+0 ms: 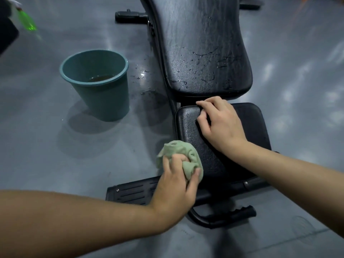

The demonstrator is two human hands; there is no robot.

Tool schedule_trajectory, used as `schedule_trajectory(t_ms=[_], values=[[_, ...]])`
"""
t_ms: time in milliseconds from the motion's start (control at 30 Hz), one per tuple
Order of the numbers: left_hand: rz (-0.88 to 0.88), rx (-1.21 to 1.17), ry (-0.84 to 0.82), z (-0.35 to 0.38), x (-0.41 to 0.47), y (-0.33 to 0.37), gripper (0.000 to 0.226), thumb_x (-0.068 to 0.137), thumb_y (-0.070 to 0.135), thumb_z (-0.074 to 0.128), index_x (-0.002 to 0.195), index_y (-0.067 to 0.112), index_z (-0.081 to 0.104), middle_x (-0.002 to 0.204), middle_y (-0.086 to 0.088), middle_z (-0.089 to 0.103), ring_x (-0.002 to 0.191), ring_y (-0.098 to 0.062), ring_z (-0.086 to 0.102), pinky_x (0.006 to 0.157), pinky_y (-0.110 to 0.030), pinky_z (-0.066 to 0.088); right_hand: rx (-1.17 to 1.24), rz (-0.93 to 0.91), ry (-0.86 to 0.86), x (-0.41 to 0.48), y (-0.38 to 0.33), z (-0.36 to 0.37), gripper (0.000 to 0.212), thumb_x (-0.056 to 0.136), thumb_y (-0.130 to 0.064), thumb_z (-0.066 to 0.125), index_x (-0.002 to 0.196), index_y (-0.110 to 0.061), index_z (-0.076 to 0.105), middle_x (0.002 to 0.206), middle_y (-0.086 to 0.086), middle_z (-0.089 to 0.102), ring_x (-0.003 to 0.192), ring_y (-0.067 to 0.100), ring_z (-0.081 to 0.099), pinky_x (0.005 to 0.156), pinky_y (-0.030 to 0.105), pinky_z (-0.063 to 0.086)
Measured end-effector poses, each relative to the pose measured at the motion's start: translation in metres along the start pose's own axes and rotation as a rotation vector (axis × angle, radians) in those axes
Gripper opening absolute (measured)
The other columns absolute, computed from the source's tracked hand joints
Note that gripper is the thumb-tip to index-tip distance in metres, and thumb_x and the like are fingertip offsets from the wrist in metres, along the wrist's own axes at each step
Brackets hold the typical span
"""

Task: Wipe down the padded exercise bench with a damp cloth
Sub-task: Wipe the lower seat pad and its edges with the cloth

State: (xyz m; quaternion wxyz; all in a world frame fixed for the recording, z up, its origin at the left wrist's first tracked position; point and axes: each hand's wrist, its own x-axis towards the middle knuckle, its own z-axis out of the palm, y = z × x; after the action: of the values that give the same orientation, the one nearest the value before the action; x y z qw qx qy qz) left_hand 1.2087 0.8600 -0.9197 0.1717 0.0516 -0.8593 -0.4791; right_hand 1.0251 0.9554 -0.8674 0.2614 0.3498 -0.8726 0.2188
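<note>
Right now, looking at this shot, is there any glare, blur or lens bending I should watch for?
Head view: soft glare patches on the grey floor, and a wet sheen on the bench's back pad; the green spray bottle at top left is blurred; the bucket throws overlapping soft shadows; the wide lens seems to bow the bench's long edges.

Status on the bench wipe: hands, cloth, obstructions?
Left hand grips balled green cloth at left edge of seat pad. Right hand rests on seat pad, fingers curled. Back pad wet-streaked. Bucket stands clear, nothing in the way.
</note>
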Motion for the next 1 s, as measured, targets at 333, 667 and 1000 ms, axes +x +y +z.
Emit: schedule_trajectory(t_ms=[333, 667, 1000], values=[[-0.141, 0.108, 0.252, -0.017, 0.143, 0.021, 0.036, 0.09, 0.043, 0.066, 0.111, 0.021, 0.048, 0.107, -0.005, 0.042, 0.101, -0.035, 0.057, 0.092, -0.041, 0.046, -0.011, -0.006, -0.011, 0.0, 0.0, 0.0, 0.035, 0.095, -0.022, 0.049, 0.118, -0.005, 0.071, 0.106, 0.012, 0.064, 0.094, 0.033, 0.061, 0.088, 0.044, 0.05], [-0.028, 0.151, 0.038, -0.003, 0.014, 0.008, 0.027, 0.092, 0.041, 0.061, 0.098, 0.037, 0.035, 0.102, 0.009, 0.028, 0.077, -0.028, 0.054, 0.069, -0.042, 0.05, 0.008, -0.012, -0.005, 0.001, 0.001, 0.0, 0.032, 0.094, -0.019, 0.051, 0.116, -0.007, 0.072, 0.105, 0.01, 0.064, 0.094, 0.031, 0.06, 0.089, 0.042, 0.048], [0.151, 0.333, 0.213, -0.026, 0.149, 0.019, 0.029, 0.086, 0.039, 0.067, 0.106, 0.02, 0.058, 0.107, -0.007, 0.047, 0.099, -0.035, 0.055, 0.08, -0.042, 0.049, 0.028, -0.002, -0.055, 0.0, 0.001, -0.002, 0.033, 0.095, -0.021, 0.048, 0.113, -0.003, 0.069, 0.106, 0.013, 0.062, 0.093, 0.034, 0.059, 0.088, 0.047, 0.048]])
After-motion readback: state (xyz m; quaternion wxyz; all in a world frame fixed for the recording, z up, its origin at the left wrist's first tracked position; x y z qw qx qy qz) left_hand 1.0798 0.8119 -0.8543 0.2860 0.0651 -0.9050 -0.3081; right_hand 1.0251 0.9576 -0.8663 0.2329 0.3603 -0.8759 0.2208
